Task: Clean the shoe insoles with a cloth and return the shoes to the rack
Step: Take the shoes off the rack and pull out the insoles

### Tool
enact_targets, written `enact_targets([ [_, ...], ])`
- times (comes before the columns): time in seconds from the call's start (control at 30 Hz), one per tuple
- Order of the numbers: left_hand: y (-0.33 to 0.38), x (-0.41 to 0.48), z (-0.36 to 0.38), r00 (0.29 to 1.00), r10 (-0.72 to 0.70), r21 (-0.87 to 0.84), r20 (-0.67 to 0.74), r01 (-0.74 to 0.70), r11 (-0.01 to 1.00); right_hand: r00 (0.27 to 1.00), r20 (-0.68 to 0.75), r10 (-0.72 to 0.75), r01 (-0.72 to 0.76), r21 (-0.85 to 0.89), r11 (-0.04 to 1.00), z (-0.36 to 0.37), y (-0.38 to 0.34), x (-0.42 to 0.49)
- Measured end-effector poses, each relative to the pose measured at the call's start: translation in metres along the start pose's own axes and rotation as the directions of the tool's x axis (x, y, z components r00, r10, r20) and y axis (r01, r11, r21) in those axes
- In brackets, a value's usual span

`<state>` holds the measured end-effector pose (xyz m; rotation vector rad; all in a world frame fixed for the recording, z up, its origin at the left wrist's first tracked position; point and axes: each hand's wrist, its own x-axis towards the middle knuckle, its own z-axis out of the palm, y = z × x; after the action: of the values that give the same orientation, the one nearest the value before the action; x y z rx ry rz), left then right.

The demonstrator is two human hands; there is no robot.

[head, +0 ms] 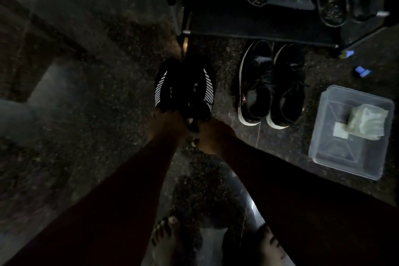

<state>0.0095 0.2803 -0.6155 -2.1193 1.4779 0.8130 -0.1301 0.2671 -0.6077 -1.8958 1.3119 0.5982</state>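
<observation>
I am looking straight down in very dim light. My left hand (166, 125) and my right hand (213, 134) meet in the middle of the scene, each at the near, heel end of the striped shoes (183, 88). This is a black pair with white slanted bars on the outer sides, held side by side with the toes pointing far. My left fingers curl over the heel rim of the left shoe. My right hand grips the heel of the right one, though the dark hides exactly how those fingers lie. I cannot tell whether the pair rests on the floor (86, 114) or hangs just above it.

The rack (259, 34) stands at the far edge, its lowest bar just beyond the toes and off to the right. Dark shapes sit on its shelves (shoes, I think, but it is too murky to say).

To the right of my hands, a second pair (272, 86) of black lace-up sneakers with pale soles sits on the floor just before the rack. Farther right is a clear plastic tub (323, 153) with the folded pale cloth (367, 123) lying inside it. Two small blue bits (362, 71) lie on the floor beyond the tub. My bare feet (168, 237) show at the near edge.
</observation>
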Motion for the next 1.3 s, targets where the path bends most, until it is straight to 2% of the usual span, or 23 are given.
enact_targets([
  [0.17,-0.003,0.005,0.008,0.995,0.098,-0.035,-0.026,-0.099,0.995,0.988,-0.101,0.117,-0.11,0.078,0.991,0.008,0.008,0.014],
  [0.3,0.003,0.015,-0.002,0.992,0.097,-0.094,-0.08,-0.104,0.99,0.975,-0.165,0.145,-0.126,0.12,0.985,-0.001,0.013,0.019],
  [0.4,0.016,0.028,-0.008,0.981,0.171,-0.053,-0.092,-0.176,0.983,0.958,-0.224,0.177,-0.152,0.125,0.981,-0.007,0.024,0.026],
  [0.5,0.03,0.046,-0.015,0.951,0.283,0.015,-0.121,-0.284,0.959,0.951,-0.215,0.224,-0.193,0.157,0.968,-0.017,0.035,0.028],
  [0.6,0.047,0.055,-0.026,0.94,0.337,0.106,-0.057,-0.33,0.938,0.947,-0.208,0.246,-0.208,0.186,0.96,-0.032,0.046,0.025],
  [0.67,0.055,0.058,-0.031,0.952,0.305,0.064,-0.006,-0.304,0.951,0.954,-0.206,0.218,-0.179,0.194,0.965,-0.039,0.052,0.02],
  [0.8,0.068,0.038,-0.046,0.973,0.225,-0.004,-0.05,-0.225,0.974,0.953,-0.241,0.184,-0.129,0.227,0.965,-0.06,0.06,-0.003],
  [0.9,0.076,0.019,-0.063,0.967,0.244,0.043,-0.079,-0.241,0.969,0.945,-0.258,0.201,-0.135,0.253,0.958,-0.082,0.059,-0.022],
  [1.0,0.093,0.005,-0.094,0.976,0.198,-0.063,-0.09,-0.204,0.977,0.932,-0.309,0.187,-0.111,0.247,0.963,-0.107,0.058,-0.037],
  [1.17,0.114,-0.004,-0.147,0.943,0.233,-0.174,-0.237,-0.277,0.945,0.887,-0.396,0.239,-0.118,0.307,0.944,-0.152,0.066,-0.053],
  [1.3,0.123,-0.001,-0.177,0.94,0.205,-0.264,-0.272,-0.278,0.924,0.851,-0.397,0.344,-0.14,0.459,0.877,-0.177,0.071,-0.051],
])
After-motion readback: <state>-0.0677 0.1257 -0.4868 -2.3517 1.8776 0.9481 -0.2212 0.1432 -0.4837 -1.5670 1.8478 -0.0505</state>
